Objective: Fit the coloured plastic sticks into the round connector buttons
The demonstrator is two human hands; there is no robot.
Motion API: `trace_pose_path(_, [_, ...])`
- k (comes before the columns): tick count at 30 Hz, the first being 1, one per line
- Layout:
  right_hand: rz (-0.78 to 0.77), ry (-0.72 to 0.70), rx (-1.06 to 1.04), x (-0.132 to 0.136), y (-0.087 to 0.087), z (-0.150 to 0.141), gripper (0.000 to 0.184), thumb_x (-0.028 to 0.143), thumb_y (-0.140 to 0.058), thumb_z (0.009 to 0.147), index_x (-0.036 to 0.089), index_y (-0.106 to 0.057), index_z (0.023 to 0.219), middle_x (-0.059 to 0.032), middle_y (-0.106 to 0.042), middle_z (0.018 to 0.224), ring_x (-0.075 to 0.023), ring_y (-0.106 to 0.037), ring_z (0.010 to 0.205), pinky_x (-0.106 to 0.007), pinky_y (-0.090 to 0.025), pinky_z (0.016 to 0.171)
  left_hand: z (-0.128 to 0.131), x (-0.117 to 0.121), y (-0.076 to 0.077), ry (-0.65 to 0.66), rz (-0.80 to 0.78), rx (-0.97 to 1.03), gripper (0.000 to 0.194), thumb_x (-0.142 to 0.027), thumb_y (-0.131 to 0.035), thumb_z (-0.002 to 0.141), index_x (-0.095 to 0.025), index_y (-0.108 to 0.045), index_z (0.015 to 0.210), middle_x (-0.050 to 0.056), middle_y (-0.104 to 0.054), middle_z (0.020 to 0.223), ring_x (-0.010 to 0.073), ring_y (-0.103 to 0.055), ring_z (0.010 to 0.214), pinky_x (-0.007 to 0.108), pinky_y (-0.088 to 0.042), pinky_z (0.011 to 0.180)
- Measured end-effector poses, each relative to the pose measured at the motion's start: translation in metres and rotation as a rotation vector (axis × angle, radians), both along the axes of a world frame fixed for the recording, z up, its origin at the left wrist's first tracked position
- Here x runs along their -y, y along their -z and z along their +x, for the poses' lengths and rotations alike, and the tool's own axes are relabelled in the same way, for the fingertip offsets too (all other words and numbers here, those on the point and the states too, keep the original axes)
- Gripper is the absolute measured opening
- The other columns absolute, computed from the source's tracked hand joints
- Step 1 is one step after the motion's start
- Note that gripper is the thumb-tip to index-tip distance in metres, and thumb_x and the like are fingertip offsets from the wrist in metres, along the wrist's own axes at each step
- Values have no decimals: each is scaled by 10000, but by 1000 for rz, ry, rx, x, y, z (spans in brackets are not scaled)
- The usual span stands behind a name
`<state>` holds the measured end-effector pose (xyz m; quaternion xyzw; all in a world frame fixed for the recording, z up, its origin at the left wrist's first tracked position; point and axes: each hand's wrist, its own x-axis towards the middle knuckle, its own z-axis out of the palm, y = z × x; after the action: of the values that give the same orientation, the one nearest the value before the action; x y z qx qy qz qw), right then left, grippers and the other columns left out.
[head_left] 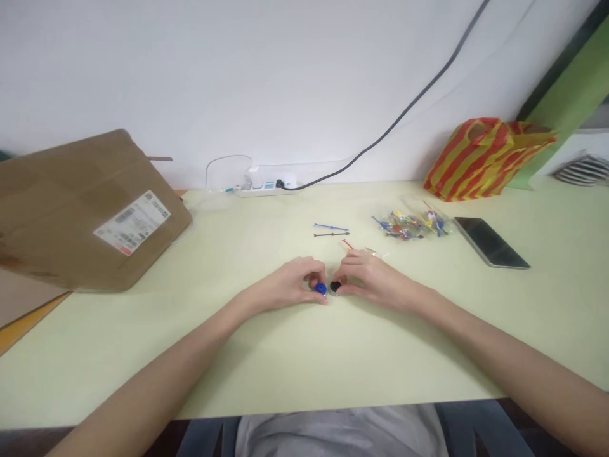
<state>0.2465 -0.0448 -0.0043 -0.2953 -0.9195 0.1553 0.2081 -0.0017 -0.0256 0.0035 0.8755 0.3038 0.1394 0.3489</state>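
Observation:
My left hand [299, 284] pinches a small round blue disc [320, 289] between thumb and fingers, low over the table. Close beside it, my right hand [364, 279] has its fingers closed on a small round black disc [335, 287]. The two discs are side by side, a narrow gap apart. Beyond the hands lie a thin blue plastic stick [332, 226] and a thin black plastic stick [332, 235], roughly parallel. A red piece [349, 244] pokes out behind my right hand, which hides part of it.
Clear bags of colourful small plastic parts [404, 225] lie right of the sticks, near a phone [492, 242]. A striped bag [485, 162] stands at the back right. A cardboard box [90, 216] occupies the left. By the wall, a power strip [269, 185] has a dark cable [380, 136] plugged in.

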Motion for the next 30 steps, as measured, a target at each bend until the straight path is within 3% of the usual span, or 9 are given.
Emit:
trace_pose_path(5, [-49, -10, 35, 2, -9, -1, 140, 317, -706, 953, 179, -719, 933, -46, -682, 820, -223, -606, 889, -404, -462, 907, 0, 0, -5, 22, -12, -37, 184, -382, -736, 857, -226, -651, 903, 0, -656, 889, 181, -567, 863, 307, -438, 791])
trace_pose_path(9, [26, -26, 86, 1, -8, -1, 163, 340, -715, 946, 178, -733, 964, -60, -700, 853, -228, -614, 925, -379, -454, 887, 0, -1, -8, 19, -22, -73, 222, -397, -758, 816, -231, -659, 925, 8, -646, 905, 196, -563, 892, 319, -450, 809])
trace_pose_path(11, [108, 52, 92, -2, -10, 3, 146, 305, -711, 949, 167, -736, 988, -82, -716, 900, -231, -629, 942, -362, -443, 870, -1, -1, -9, 4, -18, -95, 297, -447, -788, 785, -226, -636, 914, 10, -628, 916, 197, -552, 884, 318, -452, 797])
trace_pose_path(14, [163, 293, 77, -6, -23, 19, 96, 208, -659, 968, 162, -741, 987, -96, -730, 953, -208, -645, 889, -311, -417, 772, 0, -2, -7, -22, 9, -108, 383, -522, -780, 796, -225, -609, 967, 21, -602, 965, 199, -550, 888, 321, -460, 798])
trace_pose_path(17, [-20, 427, 162, -7, -40, 40, 130, 255, -653, 969, 193, -751, 911, -27, -697, 756, -152, -585, 653, -278, -354, 633, 4, -1, -2, -3, 86, -118, 466, -554, -770, 814, -236, -613, 1118, 44, -597, 1051, 220, -570, 950, 340, -468, 840])
trace_pose_path(20, [-224, 327, 253, -5, -47, 50, 117, 327, -745, 897, 211, -742, 882, 21, -641, 647, -121, -514, 546, -264, -320, 571, 9, 5, 2, 59, 173, -135, 584, -558, -785, 811, -267, -585, 1276, 62, -596, 1142, 242, -578, 1012, 356, -467, 870])
trace_pose_path(23, [-248, 277, 305, -1, -41, 46, 132, 299, -772, 848, 200, -693, 810, 20, -632, 652, -115, -492, 534, -260, -301, 541, 15, 12, 2, 93, 167, -111, 679, -568, -782, 816, -279, -517, 1370, 68, -604, 1159, 247, -587, 1013, 343, -474, 832])
trace_pose_path(27, [-150, 207, 325, 2, -29, 30, 220, 297, -698, 899, 191, -598, 735, 9, -600, 651, -116, -444, 547, -266, -266, 542, 17, 17, -1, 45, 148, -89, 467, -579, -679, 902, -231, -536, 1178, 61, -610, 1104, 218, -576, 934, 328, -464, 778])
trace_pose_path(30, [58, 242, 220, 3, -22, 22, 218, 327, -617, 965, 192, -581, 798, 12, -559, 637, -124, -426, 556, -277, -238, 551, 15, 14, -4, -9, 283, -91, 304, -514, -508, 1017, -211, -494, 994, 54, -586, 1009, 206, -525, 872, 354, -435, 800])
